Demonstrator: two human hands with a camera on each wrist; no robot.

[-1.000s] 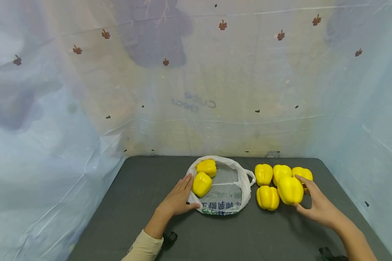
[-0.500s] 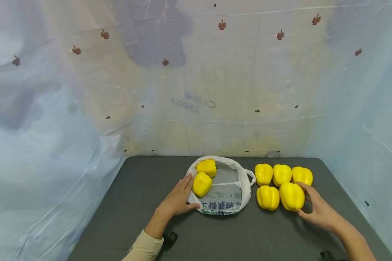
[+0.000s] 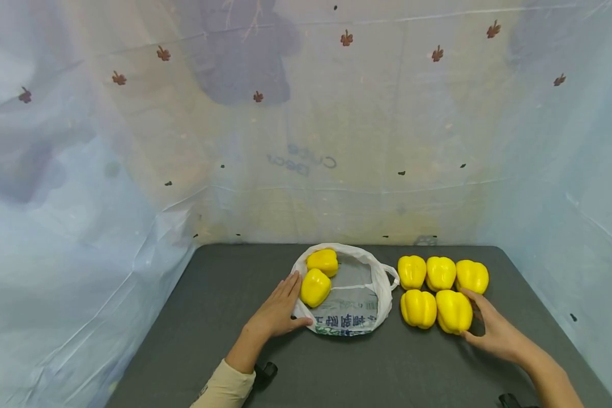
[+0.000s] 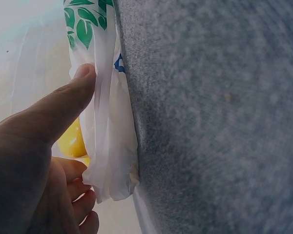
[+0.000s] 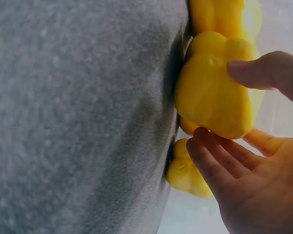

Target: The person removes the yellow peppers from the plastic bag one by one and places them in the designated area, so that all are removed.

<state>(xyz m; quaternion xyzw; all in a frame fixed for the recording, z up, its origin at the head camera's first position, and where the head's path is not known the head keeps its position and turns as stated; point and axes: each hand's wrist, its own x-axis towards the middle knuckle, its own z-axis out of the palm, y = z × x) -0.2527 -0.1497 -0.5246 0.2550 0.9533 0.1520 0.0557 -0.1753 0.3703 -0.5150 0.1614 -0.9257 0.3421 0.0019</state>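
Note:
A white plastic bag [image 3: 385, 306] lies with its mouth spread wide on the dark table, two yellow bell peppers [image 3: 315, 288] inside on its left. My left hand [image 3: 274, 313] rests against the bag's left rim, fingers fairly straight; in the left wrist view its thumb [image 4: 80, 80] touches the outer side. To the right of the bag, my right hand [image 3: 500, 328] holds a yellow bell pepper [image 3: 454, 311] between thumb and fingers, low at the table surface. This pepper sits at the right of the front row, beside another yellow bell pepper [image 3: 418, 309].
Three more yellow bell peppers [image 3: 441, 273] form a row behind, near the table's back edge. The bag's handle [image 3: 392, 277] loops out toward them. A printed plastic sheet [image 3: 306, 141] hangs behind and around the dark table [image 3: 347, 368].
My right hand has lowered the yellow bell pepper from in front of the back row to the table, beside the other front pepper. My left hand and the bag have stayed put.

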